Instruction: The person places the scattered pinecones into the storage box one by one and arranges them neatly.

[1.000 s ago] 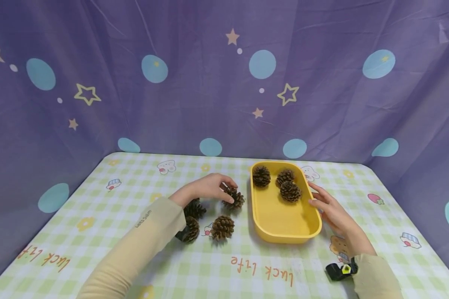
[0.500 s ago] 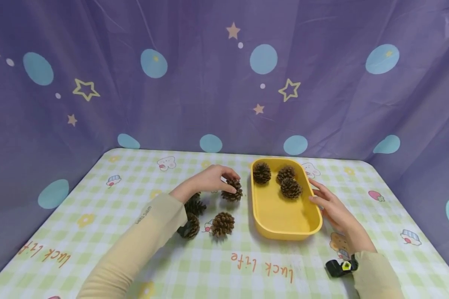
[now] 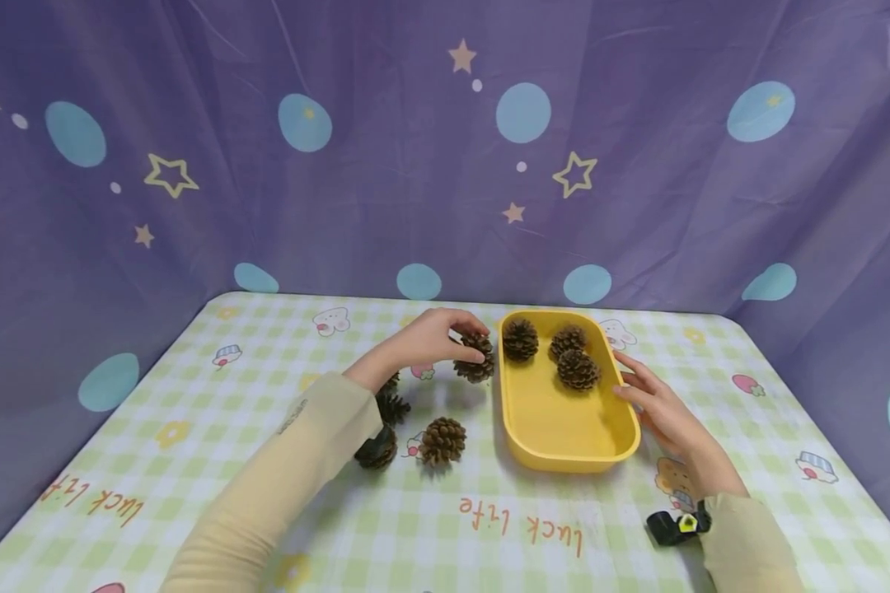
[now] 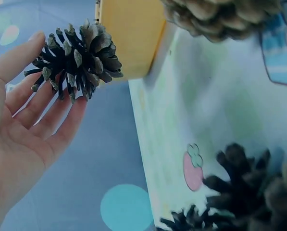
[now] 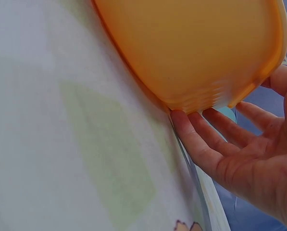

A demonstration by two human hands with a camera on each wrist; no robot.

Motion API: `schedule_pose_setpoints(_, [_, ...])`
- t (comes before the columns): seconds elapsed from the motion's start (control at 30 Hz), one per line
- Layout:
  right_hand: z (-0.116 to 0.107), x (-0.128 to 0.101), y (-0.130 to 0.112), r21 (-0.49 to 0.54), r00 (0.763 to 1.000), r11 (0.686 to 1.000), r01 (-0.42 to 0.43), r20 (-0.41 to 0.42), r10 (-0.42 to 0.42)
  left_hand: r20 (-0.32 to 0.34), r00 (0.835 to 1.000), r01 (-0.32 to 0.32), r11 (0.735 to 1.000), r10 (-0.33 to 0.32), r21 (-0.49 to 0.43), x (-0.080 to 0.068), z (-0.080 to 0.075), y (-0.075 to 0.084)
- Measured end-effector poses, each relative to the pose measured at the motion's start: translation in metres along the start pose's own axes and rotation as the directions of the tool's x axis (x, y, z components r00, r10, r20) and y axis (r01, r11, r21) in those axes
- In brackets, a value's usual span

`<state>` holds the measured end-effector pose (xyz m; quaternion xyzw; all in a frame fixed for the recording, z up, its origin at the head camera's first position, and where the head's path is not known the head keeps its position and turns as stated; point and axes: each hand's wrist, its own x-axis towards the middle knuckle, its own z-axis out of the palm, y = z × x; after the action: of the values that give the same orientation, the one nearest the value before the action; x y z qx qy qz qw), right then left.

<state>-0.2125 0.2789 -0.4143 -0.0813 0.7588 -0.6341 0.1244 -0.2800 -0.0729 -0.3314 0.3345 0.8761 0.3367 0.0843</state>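
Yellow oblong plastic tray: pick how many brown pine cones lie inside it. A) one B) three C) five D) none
B: the yellow oblong plastic tray holds three brown pine cones at its far end; the fourth is pinched in the left hand outside the rim.

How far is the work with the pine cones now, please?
Three pine cones already lie in the yellow tray. The left hand holds a fourth cone lifted beside the tray. The right hand touches the tray's side. Three loose cones remain on the tablecloth.
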Motion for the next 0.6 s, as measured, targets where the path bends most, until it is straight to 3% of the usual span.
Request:
schedule_pose_setpoints(0.43, [0.000,0.000,-0.001,0.015,1.000,1.000,0.001,-0.005,-0.001,0.008,1.000,0.014,0.999,-0.013,-0.053,0.017,0.008,0.025])
schedule_pose_setpoints(0.6, [0.000,0.001,0.000,0.014,1.000,1.000,0.002,-0.003,-0.002,-0.004,1.000,0.009,1.000,-0.009,-0.019,0.026,0.013,0.032])
